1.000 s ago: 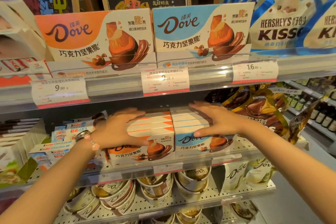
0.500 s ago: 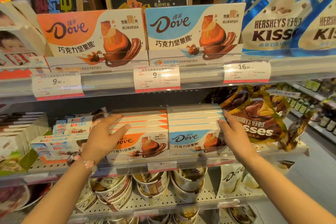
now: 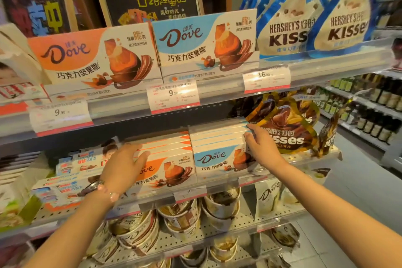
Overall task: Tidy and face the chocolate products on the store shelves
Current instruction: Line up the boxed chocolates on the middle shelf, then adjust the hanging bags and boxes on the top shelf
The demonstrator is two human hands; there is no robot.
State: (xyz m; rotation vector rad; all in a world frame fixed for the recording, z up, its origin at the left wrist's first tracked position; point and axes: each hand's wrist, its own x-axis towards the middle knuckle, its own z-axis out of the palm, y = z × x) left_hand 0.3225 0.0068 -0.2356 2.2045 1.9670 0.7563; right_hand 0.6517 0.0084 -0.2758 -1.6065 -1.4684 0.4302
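Since a second ago both hands have slid off the tops of the two Dove stacks to their outer sides. The orange Dove stack [image 3: 167,159] and the blue Dove stack [image 3: 219,148] sit on the middle shelf [image 3: 219,183], touching each other between the hands. The left hand [image 3: 121,167] lies flat, fingers straight, against the orange stack's left side; the right hand [image 3: 261,148] presses loosely extended fingers on the blue stack's right side, neither grasping. I judge this squeezes the stacks square and flush. The boxes are flat, glossy cardboard with crisp edges. Just beyond the right hand slump crinkly foil Hershey's Kisses bags [image 3: 289,132]; beside the left hand lie thin Kinder boxes [image 3: 71,163].
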